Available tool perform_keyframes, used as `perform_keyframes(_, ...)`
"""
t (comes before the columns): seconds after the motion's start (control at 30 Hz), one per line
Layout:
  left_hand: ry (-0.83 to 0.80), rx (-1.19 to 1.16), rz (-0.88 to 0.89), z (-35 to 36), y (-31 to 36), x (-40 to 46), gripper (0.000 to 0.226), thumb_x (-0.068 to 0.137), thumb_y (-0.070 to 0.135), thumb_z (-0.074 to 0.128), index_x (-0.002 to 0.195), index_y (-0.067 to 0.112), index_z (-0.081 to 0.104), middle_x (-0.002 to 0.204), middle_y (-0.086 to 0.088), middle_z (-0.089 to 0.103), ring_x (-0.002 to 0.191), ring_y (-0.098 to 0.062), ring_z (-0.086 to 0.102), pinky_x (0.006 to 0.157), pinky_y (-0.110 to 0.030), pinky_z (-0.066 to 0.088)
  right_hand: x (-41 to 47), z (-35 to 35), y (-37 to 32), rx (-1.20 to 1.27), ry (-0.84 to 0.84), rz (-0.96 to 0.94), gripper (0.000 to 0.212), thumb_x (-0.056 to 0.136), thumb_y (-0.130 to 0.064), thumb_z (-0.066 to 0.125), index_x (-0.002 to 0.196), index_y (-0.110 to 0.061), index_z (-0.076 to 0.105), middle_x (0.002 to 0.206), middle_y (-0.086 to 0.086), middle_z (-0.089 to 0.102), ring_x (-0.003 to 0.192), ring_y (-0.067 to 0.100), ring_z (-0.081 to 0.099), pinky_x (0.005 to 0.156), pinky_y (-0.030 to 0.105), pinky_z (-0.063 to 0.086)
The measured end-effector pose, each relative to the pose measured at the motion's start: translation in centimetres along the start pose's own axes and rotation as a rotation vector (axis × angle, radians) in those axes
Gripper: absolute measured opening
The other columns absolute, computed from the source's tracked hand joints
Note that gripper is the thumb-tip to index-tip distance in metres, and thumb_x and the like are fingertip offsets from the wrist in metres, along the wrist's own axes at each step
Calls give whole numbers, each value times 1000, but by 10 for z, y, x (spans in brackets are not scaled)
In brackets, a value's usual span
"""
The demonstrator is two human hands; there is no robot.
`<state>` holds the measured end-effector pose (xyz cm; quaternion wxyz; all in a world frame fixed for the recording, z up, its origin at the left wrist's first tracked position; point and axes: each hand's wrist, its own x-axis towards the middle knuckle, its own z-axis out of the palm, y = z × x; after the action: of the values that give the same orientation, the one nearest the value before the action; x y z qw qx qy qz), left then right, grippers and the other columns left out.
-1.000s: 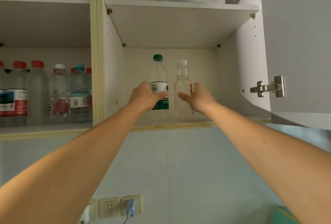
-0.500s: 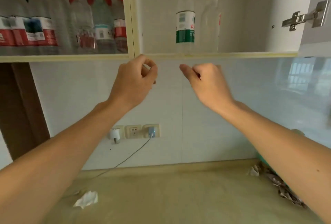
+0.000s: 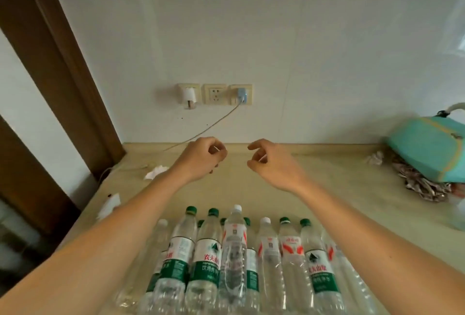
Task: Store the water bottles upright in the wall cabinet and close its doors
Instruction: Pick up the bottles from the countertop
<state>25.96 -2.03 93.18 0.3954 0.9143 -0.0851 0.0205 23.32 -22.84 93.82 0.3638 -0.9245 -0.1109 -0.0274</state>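
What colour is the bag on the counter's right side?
Turquoise with orange trim, on the bag in the head view.

We count seven green-capped water bottles and three white-capped bottles standing on the tabletop. We see three wall sockets, two crumpled tissues and two hands.

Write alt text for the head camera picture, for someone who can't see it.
Two empty hands, left hand and right hand, hover with loosely curled fingers above a cluster of upright water bottles on a beige counter. Wall sockets sit behind; a teal bag lies right.
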Motion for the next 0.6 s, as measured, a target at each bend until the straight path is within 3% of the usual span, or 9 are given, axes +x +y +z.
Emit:
perform_keyframes(0.1,-62,67,-115,24,-43,-9,14,96,30,65,105,20,68,105,1,70,86,-18,66,76,-36,58,-8,40,19,66,-111,142,39,95,-19,65,132,-13,58,111,2,68,92,15,62,70,20,47)
perform_keyframes(0.23,-146,140,-236,54,-87,-22,30,94,32,69,119,16,67,119,-1,69,101,-15,61,86,-28,47,-11,81,44,146,-222,297,39,97,-18,62,135,-10,57,123,8,66,99,24,66,84,32,53)
perform_keyframes(0.4,-202,115,-329,77,-108,-25,33,94,29,70,123,16,65,123,0,67,106,-14,61,90,-27,46,-7,118,73,226,-278,428,41,98,-24,62,136,-12,54,121,3,61,108,23,63,96,38,53)
perform_keyframes(0.6,-258,88,-419,95,-114,-15,36,95,27,67,128,12,64,125,-5,68,106,-18,62,86,-27,46,5,142,97,296,-284,554,48,94,-36,66,135,-14,55,116,5,64,104,26,66,90,39,55)
